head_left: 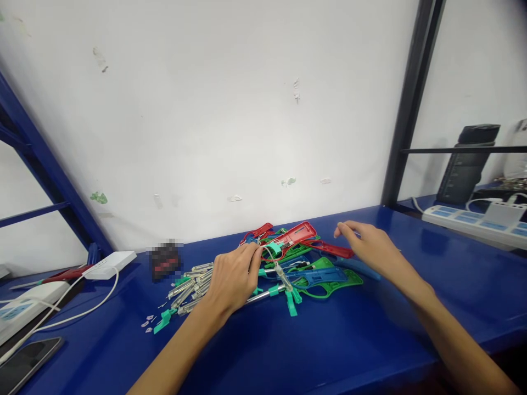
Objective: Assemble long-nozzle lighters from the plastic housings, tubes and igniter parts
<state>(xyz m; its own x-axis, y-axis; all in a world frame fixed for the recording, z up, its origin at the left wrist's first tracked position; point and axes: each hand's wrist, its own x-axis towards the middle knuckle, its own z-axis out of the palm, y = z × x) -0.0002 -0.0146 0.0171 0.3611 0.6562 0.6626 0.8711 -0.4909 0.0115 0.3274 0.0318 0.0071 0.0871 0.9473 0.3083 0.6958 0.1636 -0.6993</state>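
Observation:
A heap of red [293,236], green [329,288] and blue [317,275] plastic handle shells lies on the blue bench [329,351]. Beside it sits a pile of metal rods [191,285] with teal plastic pieces [164,321]. My left hand [234,277] rests over the rods, its fingers pinched together on a small part with a thin red wire [269,257] at the edge of the heap. My right hand [368,247] hovers just right of the heap, fingers loosely spread and holding nothing, closest to a red strip [335,250].
A white wall stands close behind the bench. Left: a white adapter [109,265] with cable, a power strip [20,307], a phone [24,365], a blue frame strut [45,164]. Right: a black post [405,104], a power strip [473,222], a dark device [467,164].

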